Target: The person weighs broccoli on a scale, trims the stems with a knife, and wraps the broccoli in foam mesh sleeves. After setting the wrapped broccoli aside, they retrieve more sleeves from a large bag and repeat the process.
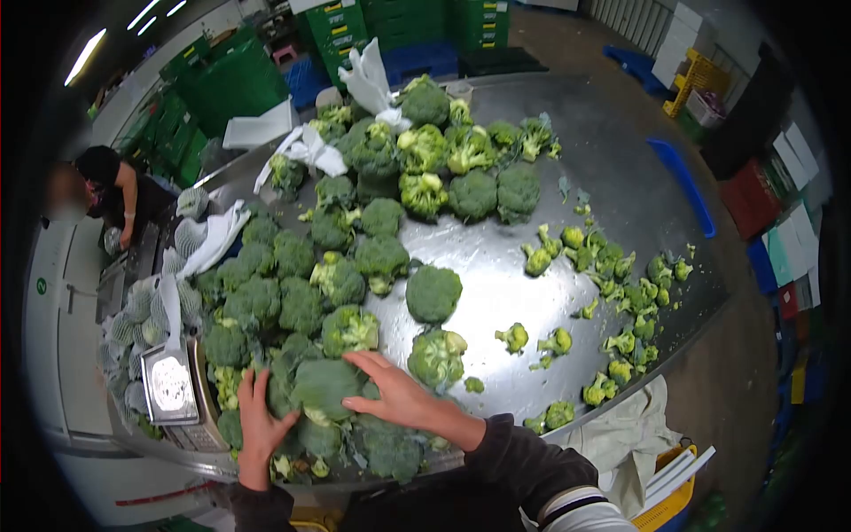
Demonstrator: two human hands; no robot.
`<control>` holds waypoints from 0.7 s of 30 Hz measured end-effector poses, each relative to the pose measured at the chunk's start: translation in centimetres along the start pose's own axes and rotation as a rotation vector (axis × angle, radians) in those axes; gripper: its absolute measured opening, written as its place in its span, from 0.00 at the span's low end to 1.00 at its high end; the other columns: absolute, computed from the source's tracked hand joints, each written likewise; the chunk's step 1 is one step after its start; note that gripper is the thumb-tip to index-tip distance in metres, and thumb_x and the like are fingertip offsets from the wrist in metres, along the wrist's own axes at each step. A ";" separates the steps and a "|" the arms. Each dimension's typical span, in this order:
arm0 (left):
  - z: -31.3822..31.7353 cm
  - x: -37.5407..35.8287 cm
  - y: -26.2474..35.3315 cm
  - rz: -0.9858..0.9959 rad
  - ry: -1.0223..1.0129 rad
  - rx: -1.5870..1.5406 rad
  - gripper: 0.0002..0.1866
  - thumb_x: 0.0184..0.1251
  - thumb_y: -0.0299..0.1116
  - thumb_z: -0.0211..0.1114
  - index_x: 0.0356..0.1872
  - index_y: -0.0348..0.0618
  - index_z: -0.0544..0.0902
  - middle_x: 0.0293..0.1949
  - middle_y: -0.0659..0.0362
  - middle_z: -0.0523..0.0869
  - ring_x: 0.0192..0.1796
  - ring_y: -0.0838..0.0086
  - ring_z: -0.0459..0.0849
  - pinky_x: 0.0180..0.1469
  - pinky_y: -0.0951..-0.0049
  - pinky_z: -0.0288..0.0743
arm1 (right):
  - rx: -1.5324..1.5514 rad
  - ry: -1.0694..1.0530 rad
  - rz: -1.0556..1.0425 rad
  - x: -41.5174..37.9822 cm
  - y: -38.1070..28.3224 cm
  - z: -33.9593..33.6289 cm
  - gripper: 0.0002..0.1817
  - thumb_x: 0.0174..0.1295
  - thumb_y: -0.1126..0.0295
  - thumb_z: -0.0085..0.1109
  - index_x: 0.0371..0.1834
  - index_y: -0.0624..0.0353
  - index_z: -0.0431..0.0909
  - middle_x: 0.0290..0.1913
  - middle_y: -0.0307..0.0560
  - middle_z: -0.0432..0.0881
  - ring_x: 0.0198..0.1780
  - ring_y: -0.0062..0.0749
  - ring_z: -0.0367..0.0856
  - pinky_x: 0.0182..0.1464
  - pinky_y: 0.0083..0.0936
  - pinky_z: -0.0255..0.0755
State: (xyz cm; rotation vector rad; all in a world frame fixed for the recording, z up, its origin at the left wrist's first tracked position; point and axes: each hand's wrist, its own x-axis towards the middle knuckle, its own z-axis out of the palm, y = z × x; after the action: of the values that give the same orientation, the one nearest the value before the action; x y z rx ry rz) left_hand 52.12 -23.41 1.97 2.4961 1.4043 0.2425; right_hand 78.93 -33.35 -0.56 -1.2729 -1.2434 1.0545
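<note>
While a large broccoli head (pixel 324 386) lies at the near edge of the steel counter (pixel 496 266), it is flanked by both hands. The left hand (pixel 259 426) is laid against its left side with the fingers spread upward, and the right hand (pixel 394 396) is spread open over its right side, fingers pointing left and resting on the crown; neither hand is closed around it. The head is packed among other broccoli heads (pixel 301 293) that are heaped over the left half of the counter. A digital scale (pixel 170 383) is seen just left of the left hand, beside netted bundles (pixel 142 319). Small cut florets (pixel 612 284) are scattered over the right part of the counter, well apart from the hands. A light cloth (pixel 620 434) is draped over the near right edge. Green crates (pixel 337 27) are stacked beyond the far end, and another person (pixel 111 191) is seen at the far left.
</note>
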 end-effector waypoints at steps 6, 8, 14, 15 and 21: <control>1.5 -1.6 -2.0 -0.097 -0.081 0.049 0.49 0.35 0.44 0.75 0.64 0.42 0.62 0.67 0.41 0.54 0.68 0.43 0.53 0.66 0.50 0.51 | -0.224 0.558 -0.043 4.6 6.6 -14.5 0.35 0.48 0.63 0.69 0.59 0.64 0.65 0.59 0.58 0.67 0.62 0.49 0.65 0.65 0.35 0.57; 2.1 -1.3 -1.8 -0.187 -0.039 -0.032 0.52 0.40 0.52 0.73 0.68 0.42 0.57 0.69 0.41 0.50 0.69 0.44 0.50 0.67 0.51 0.49 | -0.597 0.770 -0.102 6.1 8.1 -22.2 0.38 0.45 0.63 0.71 0.59 0.64 0.64 0.59 0.58 0.67 0.62 0.51 0.63 0.65 0.36 0.57; 2.2 -1.6 -2.2 -0.192 -0.083 -0.030 0.55 0.40 0.58 0.71 0.69 0.44 0.56 0.69 0.41 0.48 0.70 0.45 0.50 0.67 0.50 0.49 | -0.791 1.047 0.306 10.8 12.6 -34.4 0.50 0.41 0.50 0.72 0.65 0.62 0.57 0.62 0.65 0.62 0.64 0.55 0.61 0.64 0.39 0.58; 2.2 -1.4 -2.5 -0.173 -0.105 -0.021 0.55 0.39 0.58 0.72 0.69 0.44 0.56 0.69 0.41 0.48 0.70 0.45 0.50 0.68 0.51 0.48 | -0.776 1.047 0.299 12.0 13.8 -35.3 0.50 0.41 0.50 0.72 0.65 0.62 0.57 0.62 0.65 0.62 0.64 0.55 0.61 0.64 0.39 0.58; 1.8 -1.2 -1.6 -0.096 -0.083 0.112 0.42 0.51 0.53 0.66 0.64 0.38 0.63 0.65 0.42 0.58 0.67 0.49 0.57 0.66 0.54 0.53 | -0.392 0.876 0.387 13.5 15.3 -33.8 0.50 0.35 0.50 0.73 0.62 0.60 0.61 0.57 0.66 0.69 0.59 0.52 0.69 0.60 0.37 0.64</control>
State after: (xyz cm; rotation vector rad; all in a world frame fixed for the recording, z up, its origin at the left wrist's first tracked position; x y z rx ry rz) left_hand 50.65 -23.89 -0.25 2.4864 1.5381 0.0421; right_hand 115.10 -22.06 -11.78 -2.0355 -0.5340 0.3835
